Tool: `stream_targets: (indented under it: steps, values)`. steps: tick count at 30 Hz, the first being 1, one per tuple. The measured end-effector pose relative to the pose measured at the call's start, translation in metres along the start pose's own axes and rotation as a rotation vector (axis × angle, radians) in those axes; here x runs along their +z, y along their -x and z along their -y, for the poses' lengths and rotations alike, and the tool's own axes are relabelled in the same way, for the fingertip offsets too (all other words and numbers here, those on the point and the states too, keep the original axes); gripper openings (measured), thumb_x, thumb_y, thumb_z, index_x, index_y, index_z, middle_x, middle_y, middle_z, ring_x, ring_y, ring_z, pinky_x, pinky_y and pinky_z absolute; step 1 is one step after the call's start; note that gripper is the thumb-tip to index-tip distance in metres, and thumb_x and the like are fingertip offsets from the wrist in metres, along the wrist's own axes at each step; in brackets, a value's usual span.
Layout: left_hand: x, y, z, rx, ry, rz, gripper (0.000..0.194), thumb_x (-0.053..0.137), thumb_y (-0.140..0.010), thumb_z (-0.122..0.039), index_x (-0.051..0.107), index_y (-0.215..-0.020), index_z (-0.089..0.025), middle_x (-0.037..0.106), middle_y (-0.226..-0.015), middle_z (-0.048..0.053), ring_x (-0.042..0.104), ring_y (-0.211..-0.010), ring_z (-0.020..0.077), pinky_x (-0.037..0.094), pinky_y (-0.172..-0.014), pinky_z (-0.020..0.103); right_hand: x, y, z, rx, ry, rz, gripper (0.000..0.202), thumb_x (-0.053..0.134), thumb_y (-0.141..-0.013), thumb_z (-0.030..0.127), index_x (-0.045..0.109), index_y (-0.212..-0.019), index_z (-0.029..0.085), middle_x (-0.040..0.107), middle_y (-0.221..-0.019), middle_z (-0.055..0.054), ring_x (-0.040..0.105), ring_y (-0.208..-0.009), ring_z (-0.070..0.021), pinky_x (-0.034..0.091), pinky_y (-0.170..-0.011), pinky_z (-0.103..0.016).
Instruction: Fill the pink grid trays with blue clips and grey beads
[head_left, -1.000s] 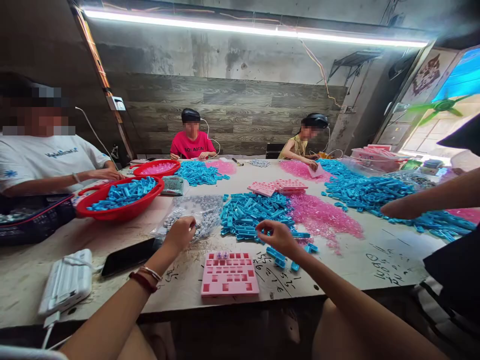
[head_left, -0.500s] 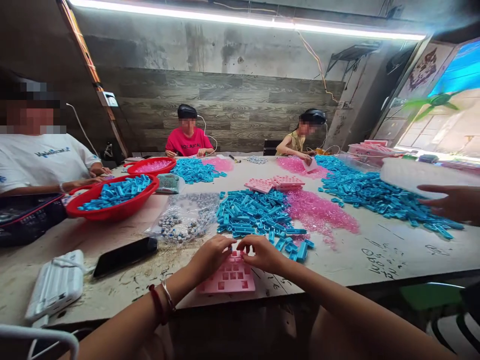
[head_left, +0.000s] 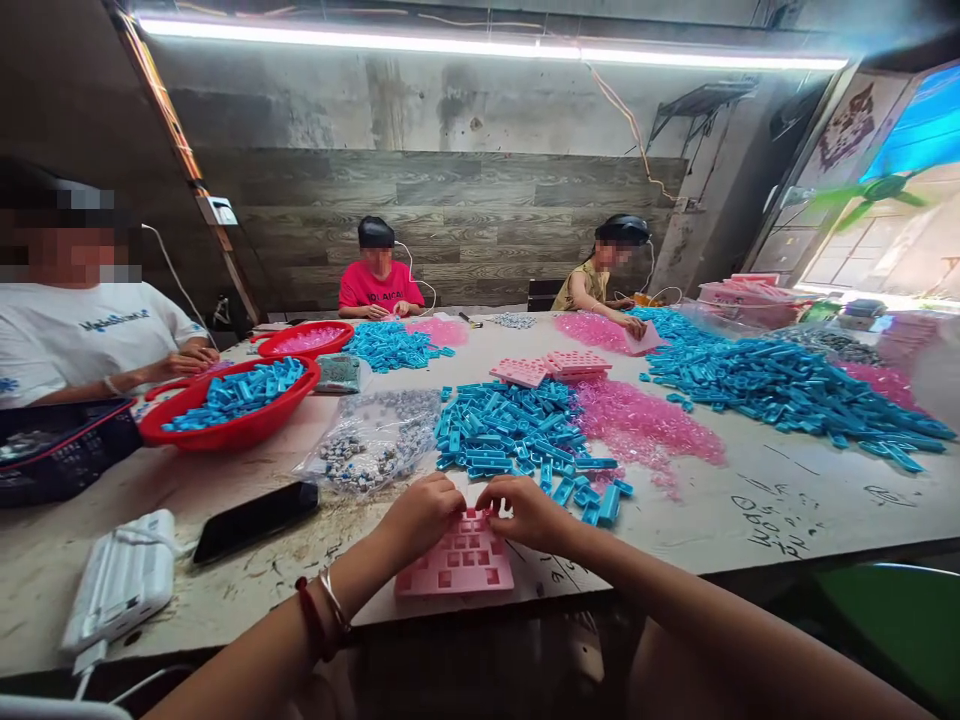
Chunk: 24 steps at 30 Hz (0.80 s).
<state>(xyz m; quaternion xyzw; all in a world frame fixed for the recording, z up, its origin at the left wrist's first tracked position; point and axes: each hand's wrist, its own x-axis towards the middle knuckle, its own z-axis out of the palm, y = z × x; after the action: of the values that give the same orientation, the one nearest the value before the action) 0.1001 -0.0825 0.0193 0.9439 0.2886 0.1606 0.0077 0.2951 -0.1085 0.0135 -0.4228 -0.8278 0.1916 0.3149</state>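
Note:
A pink tray with square openings lies on the table in front of me. My left hand is at its far left corner, fingers curled and pinched together. Beside it, my right hand bends thumb and forefinger together over the far right part of the tray. Whatever is between the fingertips is too small or hidden to make out. Just beyond my hands lies a heap of blue plastic pieces, with clear pink pieces spread to its right.
A plastic bag of small beads, a black phone and a white power bank lie left. Red baskets, stacked pink trays and a large blue heap stand farther off. Several co-workers sit around the table.
Both my hands stay at the tray's far end, the fingertips slightly shifted. At the right, another person's hand and a white container have moved out of view. A far co-worker's hand has shifted right.

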Motion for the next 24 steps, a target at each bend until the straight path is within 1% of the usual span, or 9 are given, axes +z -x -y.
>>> stream_targets:
  steps: [3,7,11,14,15,17,20,24]
  values:
    - [-0.002,-0.001,-0.003,0.039,-0.056,0.017,0.018,0.05,-0.082,-0.009,0.062,-0.07,-0.013,0.062,-0.073,0.006,0.054,-0.076,0.0194,0.042,-0.068,0.03,0.0,0.0,0.002,-0.003,-0.006,0.02,0.026,0.054,-0.06,-0.001,0.068,-0.074,0.016,0.063,-0.069,-0.002,0.055,-0.061,-0.0111,0.043,-0.058,-0.021]
    - [-0.001,0.0,-0.006,0.003,-0.03,0.015,0.02,0.047,-0.083,-0.007,0.063,-0.071,-0.013,0.062,-0.074,0.007,0.053,-0.076,0.0189,0.042,-0.067,0.029,0.001,0.001,0.002,-0.014,-0.005,0.024,0.027,0.054,-0.06,0.0,0.068,-0.076,0.017,0.063,-0.07,-0.002,0.056,-0.062,-0.0113,0.043,-0.058,-0.021]
    - [0.002,-0.001,-0.002,-0.032,0.018,0.032,0.018,0.05,-0.079,-0.005,0.064,-0.072,-0.013,0.062,-0.075,0.007,0.055,-0.078,0.0191,0.043,-0.07,0.029,0.002,0.002,-0.001,-0.012,-0.023,0.04,0.029,0.054,-0.062,0.0,0.07,-0.077,0.019,0.064,-0.074,-0.002,0.057,-0.065,-0.0119,0.044,-0.061,-0.022]
    - [0.001,0.001,0.005,-0.109,0.123,0.042,0.01,0.056,-0.076,-0.01,0.064,-0.079,-0.015,0.064,-0.079,0.006,0.057,-0.081,0.0193,0.043,-0.074,0.029,0.003,0.002,0.0,-0.018,-0.029,0.018,0.029,0.055,-0.064,0.001,0.07,-0.079,0.02,0.064,-0.077,-0.002,0.057,-0.066,-0.012,0.045,-0.062,-0.022]
    - [-0.001,0.002,0.007,-0.135,0.176,0.05,0.011,0.058,-0.074,-0.011,0.064,-0.082,-0.015,0.065,-0.08,0.005,0.058,-0.081,0.0188,0.043,-0.074,0.029,0.004,0.002,0.0,-0.022,-0.028,0.0,0.029,0.055,-0.065,0.001,0.069,-0.08,0.021,0.064,-0.078,-0.002,0.057,-0.067,-0.012,0.045,-0.061,-0.022]
    - [-0.003,0.004,0.01,-0.183,0.307,0.072,0.02,0.062,-0.07,-0.011,0.062,-0.089,-0.017,0.066,-0.083,0.003,0.059,-0.079,0.0166,0.044,-0.073,0.027,0.006,0.0,0.002,-0.034,-0.036,-0.039,0.029,0.055,-0.066,0.002,0.068,-0.083,0.021,0.063,-0.079,-0.002,0.057,-0.069,-0.0122,0.045,-0.061,-0.022]
    - [-0.005,0.006,0.011,-0.236,0.473,0.084,0.028,0.059,-0.067,-0.006,0.059,-0.094,-0.017,0.065,-0.081,0.0,0.06,-0.073,0.0129,0.044,-0.067,0.022,0.011,-0.004,0.006,-0.064,-0.067,-0.076,0.029,0.056,-0.067,0.003,0.065,-0.087,0.02,0.062,-0.082,-0.002,0.057,-0.071,-0.0127,0.046,-0.062,-0.022]
    - [-0.003,0.007,0.008,-0.222,0.473,0.045,0.027,0.054,-0.066,-0.002,0.059,-0.088,-0.016,0.063,-0.075,-0.001,0.057,-0.067,0.012,0.041,-0.061,0.02,0.019,-0.011,0.012,-0.142,-0.083,-0.071,0.027,0.056,-0.068,0.002,0.065,-0.085,0.021,0.062,-0.086,-0.003,0.058,-0.076,-0.0135,0.046,-0.066,-0.023]
